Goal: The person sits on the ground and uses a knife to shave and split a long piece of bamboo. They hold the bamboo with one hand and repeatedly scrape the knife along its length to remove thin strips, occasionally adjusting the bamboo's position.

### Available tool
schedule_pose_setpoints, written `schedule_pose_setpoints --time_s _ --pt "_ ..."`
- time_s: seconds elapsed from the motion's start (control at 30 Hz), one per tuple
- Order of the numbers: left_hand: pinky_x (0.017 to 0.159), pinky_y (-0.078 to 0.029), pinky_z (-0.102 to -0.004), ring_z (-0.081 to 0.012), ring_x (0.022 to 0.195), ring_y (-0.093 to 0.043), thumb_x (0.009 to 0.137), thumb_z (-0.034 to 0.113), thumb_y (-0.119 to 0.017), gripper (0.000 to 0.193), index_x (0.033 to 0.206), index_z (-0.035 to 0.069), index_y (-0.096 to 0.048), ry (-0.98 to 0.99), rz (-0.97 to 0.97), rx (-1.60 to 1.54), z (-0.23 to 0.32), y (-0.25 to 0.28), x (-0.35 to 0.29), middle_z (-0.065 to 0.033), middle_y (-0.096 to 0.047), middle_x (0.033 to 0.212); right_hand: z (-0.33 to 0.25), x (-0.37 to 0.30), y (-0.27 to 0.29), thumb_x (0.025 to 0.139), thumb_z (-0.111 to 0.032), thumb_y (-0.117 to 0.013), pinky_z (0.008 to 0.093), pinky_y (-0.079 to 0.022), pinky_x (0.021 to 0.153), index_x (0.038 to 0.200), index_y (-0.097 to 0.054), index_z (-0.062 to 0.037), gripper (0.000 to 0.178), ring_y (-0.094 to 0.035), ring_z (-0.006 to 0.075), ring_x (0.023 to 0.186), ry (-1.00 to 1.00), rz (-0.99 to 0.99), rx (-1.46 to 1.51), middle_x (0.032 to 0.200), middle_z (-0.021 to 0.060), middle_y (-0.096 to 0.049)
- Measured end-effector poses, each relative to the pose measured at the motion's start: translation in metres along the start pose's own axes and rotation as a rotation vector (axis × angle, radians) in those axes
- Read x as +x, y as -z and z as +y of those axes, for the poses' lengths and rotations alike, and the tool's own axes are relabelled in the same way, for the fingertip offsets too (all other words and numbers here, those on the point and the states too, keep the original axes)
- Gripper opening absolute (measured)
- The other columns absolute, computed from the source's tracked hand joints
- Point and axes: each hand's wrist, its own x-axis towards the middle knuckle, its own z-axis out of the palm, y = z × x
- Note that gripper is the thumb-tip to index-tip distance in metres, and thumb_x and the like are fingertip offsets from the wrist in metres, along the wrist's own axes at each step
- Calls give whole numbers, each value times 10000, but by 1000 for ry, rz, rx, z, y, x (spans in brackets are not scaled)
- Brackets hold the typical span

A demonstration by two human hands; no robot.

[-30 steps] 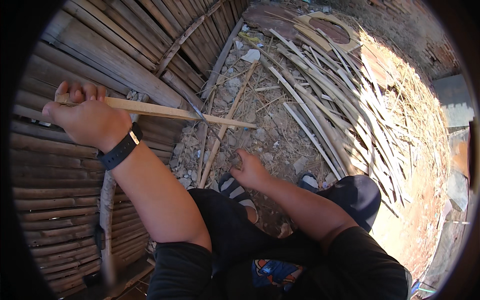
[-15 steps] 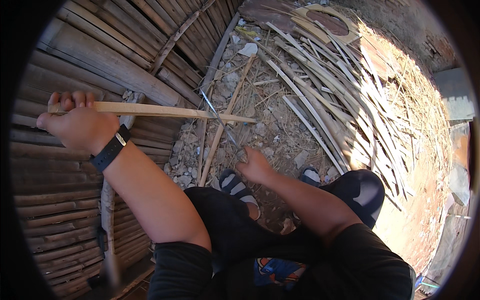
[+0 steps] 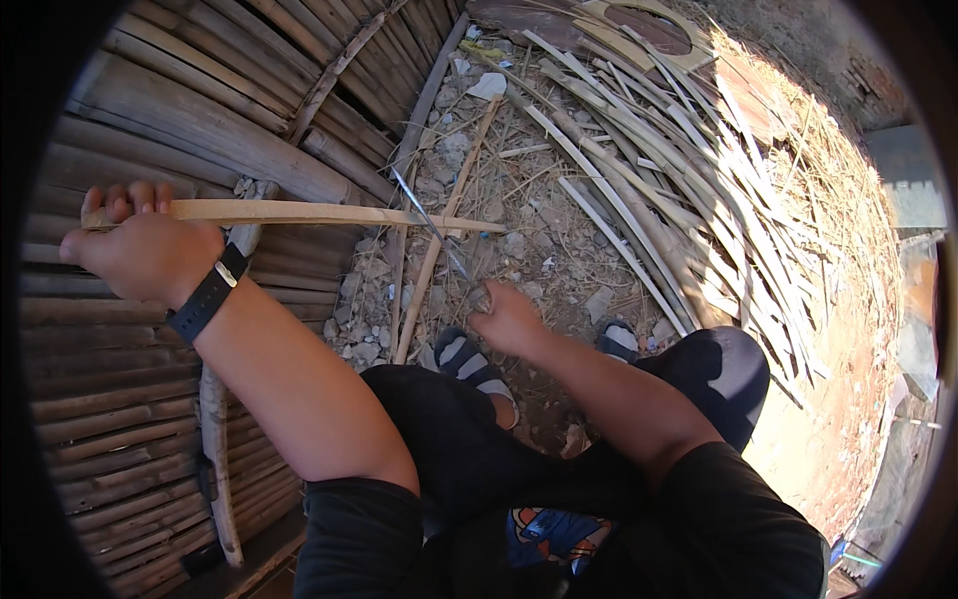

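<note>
The left hand (image 3: 145, 240), wearing a black band (image 3: 210, 295) at its wrist, is holding the near end of a long, flat, pale tan bamboo strip (image 3: 299, 213), its grip wrapped tightly round that end. The strip is reaching out above the rubble-strewn earth ground (image 3: 519, 245), beside its left edge, where a wall of brown split bamboo (image 3: 110, 399) is standing. Whether the far tip is touching the ground, I cannot tell.

The right hand (image 3: 509, 319) is gripping a knife with a narrow, grey metal blade (image 3: 427, 212), its fingers closing narrowly round the handle, which they are mostly hiding. The blade is slanting up and leftward, crossing the strip near the far tip; how firmly it is pressing cannot be told.

Underneath, a second tan strip (image 3: 424, 280) is lying lengthwise on the ground. Dark sandalled feet (image 3: 469, 361) are resting just below the right hand. Toward the ground's far right corner, a heap of long, pale split-bamboo lengths (image 3: 639, 190) is sprawling near a yellowish board with a round cutout (image 3: 705, 48).
</note>
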Motion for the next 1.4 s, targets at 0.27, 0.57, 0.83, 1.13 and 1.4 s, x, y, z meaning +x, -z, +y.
schedule_pose_setpoints --time_s 0.27,0.57,0.83,1.13,1.4 --pt "487 -315 -272 -160 572 -352 1033 410 -202 470 959 38 -479 10 -21 -31 5 -7 -4 -39 -372 712 70 12 -25 775 -200 -665 469 -519 796 1257 -512 64 571 -664 420 882 -115 127 -67 872 282 -654" --pt "487 -320 -270 -157 562 -345 1044 446 -186 506 955 40 -474 -1 -37 -3 0 7 11 -37 -385 708 -29 -9 -2 775 -198 -670 478 -498 878 1232 -523 53 542 -643 424 971 23 -100 64 997 291 -651" --pt "490 -320 -268 -158 573 -344 1047 451 -190 529 1003 20 -494 4 -27 -2 -6 4 3 -39 -385 715 50 8 -14 772 -197 -666 486 -507 867 1208 -525 78 534 -640 459 945 -168 42 -42 950 299 -658" --pt "543 -355 -282 -150 578 -357 1032 433 -231 501 989 21 -513 26 -1 -33 2 -11 -7 -41 -415 734 98 13 -23 773 -211 -657 487 -508 874 1206 -543 66 527 -638 458 956 -131 142 -116 969 302 -653" --pt "513 -327 -275 -149 562 -337 1038 411 -209 495 985 20 -509 19 -25 -34 2 -2 6 -29 -391 698 18 1 -15 769 -212 -663 485 -501 891 1148 -558 36 465 -629 458 984 -105 -1 29 993 311 -646"
